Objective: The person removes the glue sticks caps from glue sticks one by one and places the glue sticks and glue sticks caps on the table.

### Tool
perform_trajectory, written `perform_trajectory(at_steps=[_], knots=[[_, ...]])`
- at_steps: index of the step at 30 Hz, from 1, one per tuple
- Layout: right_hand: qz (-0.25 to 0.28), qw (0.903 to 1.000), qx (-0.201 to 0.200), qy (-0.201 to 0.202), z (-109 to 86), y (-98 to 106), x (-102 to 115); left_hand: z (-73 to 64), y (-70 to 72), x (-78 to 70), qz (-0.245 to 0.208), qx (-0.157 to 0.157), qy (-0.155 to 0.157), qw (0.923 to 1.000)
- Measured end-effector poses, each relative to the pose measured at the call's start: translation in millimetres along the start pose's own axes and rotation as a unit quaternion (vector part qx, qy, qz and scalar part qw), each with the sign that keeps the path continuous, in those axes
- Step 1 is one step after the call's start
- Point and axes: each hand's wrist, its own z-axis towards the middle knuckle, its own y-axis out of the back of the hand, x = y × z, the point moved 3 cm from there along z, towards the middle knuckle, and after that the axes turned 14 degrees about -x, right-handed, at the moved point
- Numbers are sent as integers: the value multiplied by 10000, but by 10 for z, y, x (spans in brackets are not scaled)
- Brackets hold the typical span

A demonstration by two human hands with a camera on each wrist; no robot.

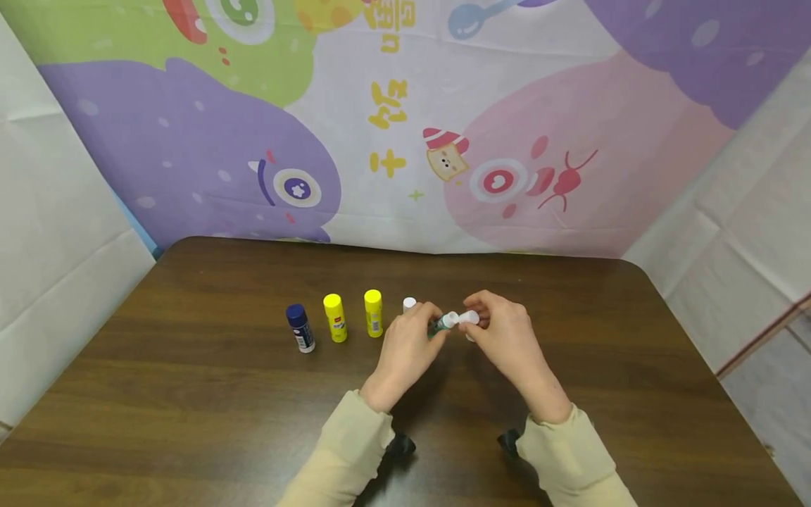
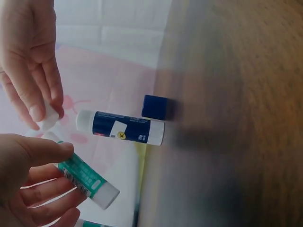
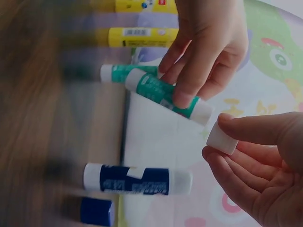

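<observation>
My left hand grips a green glue stick with white ends, tilted above the table. Between thumb and fingers, my right hand pinches a white cap. Cap and stick end are right beside each other. Behind the left hand stands another green glue stick, mostly hidden in the head view except for its white cap. Both wrist views show an upright navy glue stick with its white top exposed, and a navy cap on the table beside it.
To the left on the brown table stand a capped navy glue stick and two yellow glue sticks, one nearer the navy one, the other nearer my left hand. A cartoon-printed cloth hangs behind the table's far edge.
</observation>
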Motion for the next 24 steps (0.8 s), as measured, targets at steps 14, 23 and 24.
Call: perform_trajectory(at_steps=[14,23,24], knots=[[-504,9986,69,-137,-67,47,-236,-29,-120,12,-323,418,379,9979],[-855,9951,351,-340,-111,-101,-420,-85,-200,-13,-615,636,522,9947],[-878,9949,372,-336,-114,-116,-432,-89,-205,-22,-645,646,518,9945]])
